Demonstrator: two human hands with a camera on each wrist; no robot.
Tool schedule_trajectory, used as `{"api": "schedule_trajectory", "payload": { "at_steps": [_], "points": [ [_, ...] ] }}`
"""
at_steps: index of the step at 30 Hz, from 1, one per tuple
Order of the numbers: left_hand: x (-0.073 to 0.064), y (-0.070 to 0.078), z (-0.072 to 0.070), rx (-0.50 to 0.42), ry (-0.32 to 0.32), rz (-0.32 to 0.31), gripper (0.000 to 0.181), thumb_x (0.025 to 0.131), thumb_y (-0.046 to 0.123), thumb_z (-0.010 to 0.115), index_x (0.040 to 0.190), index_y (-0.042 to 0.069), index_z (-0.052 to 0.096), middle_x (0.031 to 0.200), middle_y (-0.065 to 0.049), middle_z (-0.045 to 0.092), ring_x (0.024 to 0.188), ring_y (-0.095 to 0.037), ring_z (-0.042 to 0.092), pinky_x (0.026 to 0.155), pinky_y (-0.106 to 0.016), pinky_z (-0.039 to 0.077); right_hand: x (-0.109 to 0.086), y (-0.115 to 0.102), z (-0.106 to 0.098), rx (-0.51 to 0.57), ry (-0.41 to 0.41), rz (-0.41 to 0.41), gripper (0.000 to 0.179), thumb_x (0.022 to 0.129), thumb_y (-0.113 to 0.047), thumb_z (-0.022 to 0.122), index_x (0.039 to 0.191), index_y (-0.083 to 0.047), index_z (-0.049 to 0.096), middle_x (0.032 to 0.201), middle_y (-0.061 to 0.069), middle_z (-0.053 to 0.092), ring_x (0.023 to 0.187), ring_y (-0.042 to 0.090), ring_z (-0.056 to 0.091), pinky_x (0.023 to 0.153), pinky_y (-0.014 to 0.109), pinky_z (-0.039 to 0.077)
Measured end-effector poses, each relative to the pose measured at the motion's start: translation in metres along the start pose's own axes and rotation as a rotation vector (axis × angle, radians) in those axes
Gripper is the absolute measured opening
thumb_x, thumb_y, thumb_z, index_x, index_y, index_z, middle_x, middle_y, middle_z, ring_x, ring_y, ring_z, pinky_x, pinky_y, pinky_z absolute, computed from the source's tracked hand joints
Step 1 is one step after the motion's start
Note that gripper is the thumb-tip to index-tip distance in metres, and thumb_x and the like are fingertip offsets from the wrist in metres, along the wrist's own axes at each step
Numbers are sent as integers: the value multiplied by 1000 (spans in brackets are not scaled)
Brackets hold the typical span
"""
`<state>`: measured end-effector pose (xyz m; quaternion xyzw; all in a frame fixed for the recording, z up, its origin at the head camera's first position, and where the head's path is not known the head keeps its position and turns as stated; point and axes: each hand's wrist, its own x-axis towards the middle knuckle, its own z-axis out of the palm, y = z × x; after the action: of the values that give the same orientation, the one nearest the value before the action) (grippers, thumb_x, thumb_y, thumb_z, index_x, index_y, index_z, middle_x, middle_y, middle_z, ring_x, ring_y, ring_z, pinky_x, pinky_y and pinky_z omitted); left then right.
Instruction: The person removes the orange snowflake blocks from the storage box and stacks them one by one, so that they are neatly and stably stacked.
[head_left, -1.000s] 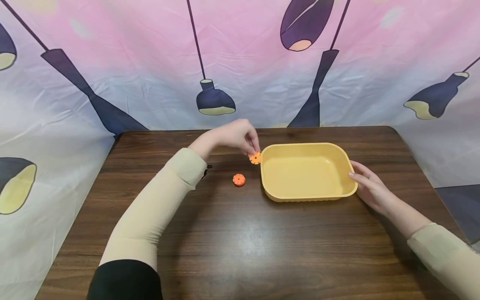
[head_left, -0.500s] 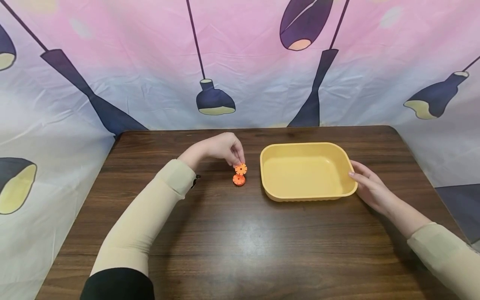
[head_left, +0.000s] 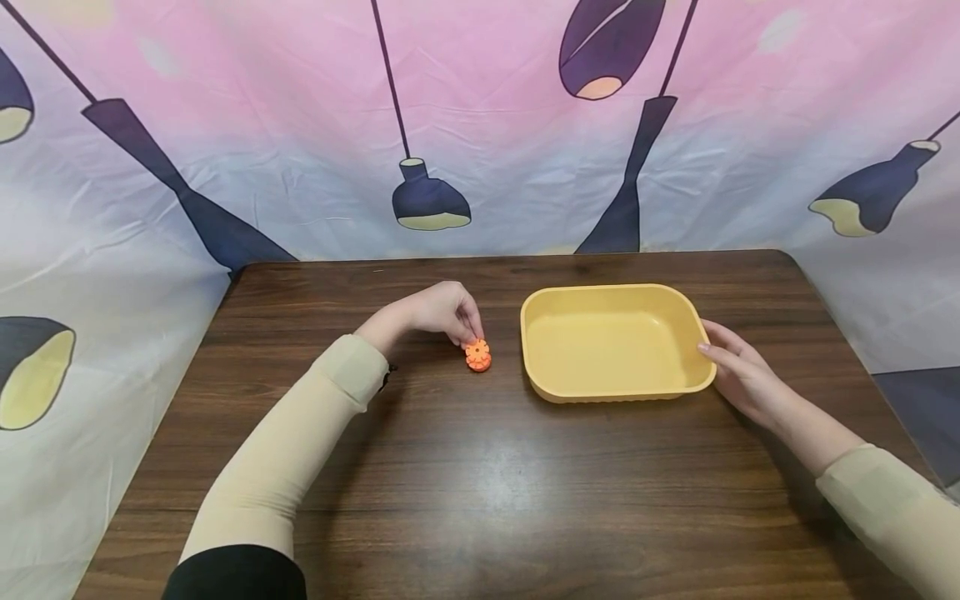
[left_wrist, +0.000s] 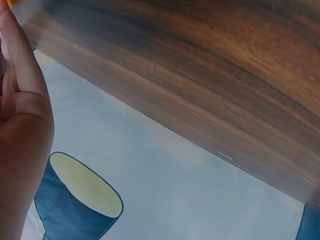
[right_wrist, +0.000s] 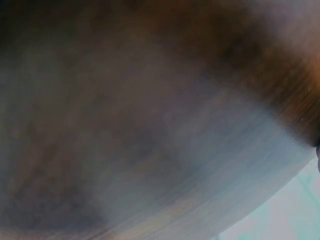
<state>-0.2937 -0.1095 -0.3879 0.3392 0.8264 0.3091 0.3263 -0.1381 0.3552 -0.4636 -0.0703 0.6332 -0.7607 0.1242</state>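
In the head view my left hand (head_left: 444, 312) pinches a light-orange notched disc (head_left: 477, 351), flower-like with a small centre hole, by its upper edge. Directly beneath it a redder orange notched disc (head_left: 479, 367) lies on the table, partly covered by the held one; whether the two touch I cannot tell. My right hand (head_left: 742, 373) holds the right end of a yellow plastic bin (head_left: 611, 350), thumb over the rim and fingers outside. At the left edge of the left wrist view, part of the left hand (left_wrist: 22, 75) shows. The right wrist view is mostly blurred tabletop.
A dark wood-grain table (head_left: 495, 500) carries everything. The bin stands to the right of the discs with a gap between. Behind the table's far edge hangs a pink and blue cloth (head_left: 300, 125) printed with lamps.
My left hand has moved left and down from beside the bin's left rim, bringing the light-orange disc over the redder one. The right hand and the bin have stayed in place.
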Motion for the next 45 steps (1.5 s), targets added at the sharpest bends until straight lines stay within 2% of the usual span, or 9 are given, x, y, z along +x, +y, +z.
{"api": "schedule_trajectory", "payload": {
  "at_steps": [12,32,39,45],
  "points": [
    [-1,-4,6,45,-2,-5,9,92,-7,73,96,-5,81,82,-12,80,70,-5,70,72,-27,66,0,0,2,10,-10,-11,41,113,-4,38,142,-27,54,140,-14,58,124,-3,63,101,11,52],
    [-1,-7,9,2,-3,-10,9,92,-6,75,98,-6,80,80,-9,79,68,-4,70,71,-27,66,0,0,2,21,-13,-16,41,113,-3,38,142,-26,56,140,-14,59,123,-3,64,101,11,52],
    [-9,-10,5,-9,35,20,12,93,-5,73,103,-6,80,88,-15,81,74,-7,73,73,-28,65,1,0,1,24,-16,-17,42,113,-3,37,142,-27,56,140,-14,59,123,-3,63,101,11,52],
    [-22,-18,4,18,109,62,16,93,1,77,107,-4,80,95,-15,82,80,-11,76,74,-24,62,2,-1,1,43,-36,-14,43,113,-2,37,143,-25,56,140,-13,61,123,-1,65,101,13,52]
  ]
}}
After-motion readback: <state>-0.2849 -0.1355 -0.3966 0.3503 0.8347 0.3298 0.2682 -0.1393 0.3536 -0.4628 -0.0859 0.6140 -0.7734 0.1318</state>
